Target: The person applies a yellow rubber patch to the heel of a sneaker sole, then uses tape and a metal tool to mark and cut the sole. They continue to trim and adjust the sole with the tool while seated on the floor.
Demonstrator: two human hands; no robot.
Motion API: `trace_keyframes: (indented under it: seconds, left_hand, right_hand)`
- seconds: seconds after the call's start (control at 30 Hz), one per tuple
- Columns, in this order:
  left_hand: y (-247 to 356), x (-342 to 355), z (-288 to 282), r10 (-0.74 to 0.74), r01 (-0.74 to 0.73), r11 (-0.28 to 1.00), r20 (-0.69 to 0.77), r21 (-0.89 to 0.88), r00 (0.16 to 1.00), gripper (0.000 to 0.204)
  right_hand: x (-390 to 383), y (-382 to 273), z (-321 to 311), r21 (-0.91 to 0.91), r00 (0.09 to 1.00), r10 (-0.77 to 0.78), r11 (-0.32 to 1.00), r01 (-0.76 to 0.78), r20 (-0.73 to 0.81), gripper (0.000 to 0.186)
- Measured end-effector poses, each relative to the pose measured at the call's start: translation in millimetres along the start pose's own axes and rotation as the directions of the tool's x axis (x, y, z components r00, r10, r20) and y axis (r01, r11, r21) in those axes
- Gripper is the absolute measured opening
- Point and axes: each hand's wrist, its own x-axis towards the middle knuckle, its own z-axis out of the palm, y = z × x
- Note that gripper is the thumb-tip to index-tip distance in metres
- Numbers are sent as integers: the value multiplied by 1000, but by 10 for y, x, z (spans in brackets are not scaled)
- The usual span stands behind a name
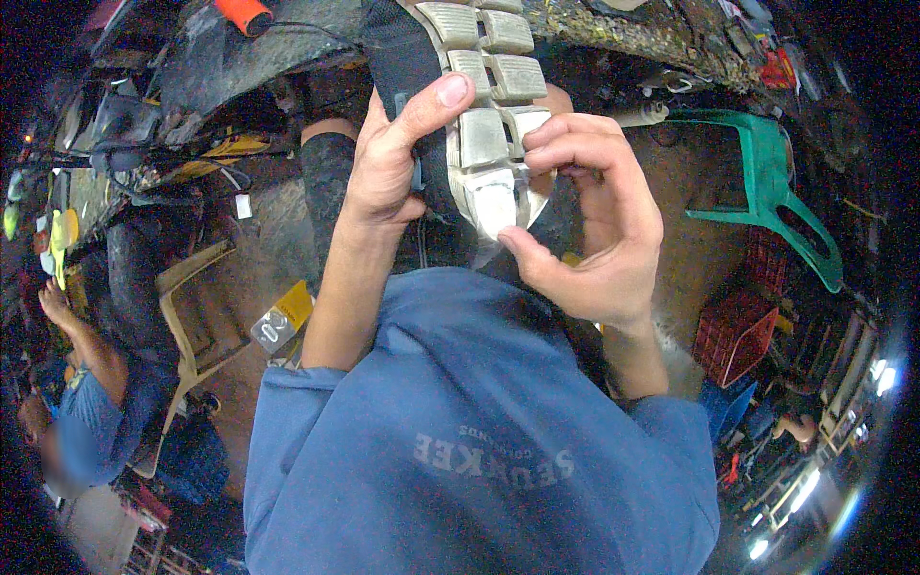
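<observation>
A shoe with a dark mesh upper and a segmented off-white sole (483,139) is held up in front of my chest, sole facing me. My left hand (383,168) grips it from the left side, its thumb pressed along the sole's edge. At the narrow lower end my right hand (609,230) is curled round, thumb on the tip and fingers bent at the right edge. A bright white patch covers the sole block at that tip. Something shiny and see-through shows beside it, too unclear to name.
A cluttered dark workbench (613,48) runs across the far side, with an orange object (245,14) at its left. To the right are a green plastic chair (762,163) and a red crate (733,335). A beige chair (182,335) and another person (91,402) are at left.
</observation>
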Motion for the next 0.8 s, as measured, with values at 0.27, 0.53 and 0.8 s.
trace_keyframes:
  seconds: [0.27, 0.53, 0.8]
  left_hand:
    - [20, -3, 57, 67, -68, 997, 19, 45, 998, 47]
    - [-41, 8, 5, 35, -33, 998, 35, -60, 999, 47]
    - [-93, 1, 4, 138, -138, 988, -14, -68, 990, 43]
  right_hand:
    - [13, -53, 4, -104, 1000, -26, 994, 25, -6, 63]
    - [13, -8, -8, -85, 1000, -17, 996, 16, -8, 66]
    - [-25, 35, 79, -64, 994, -53, 997, 47, -98, 64]
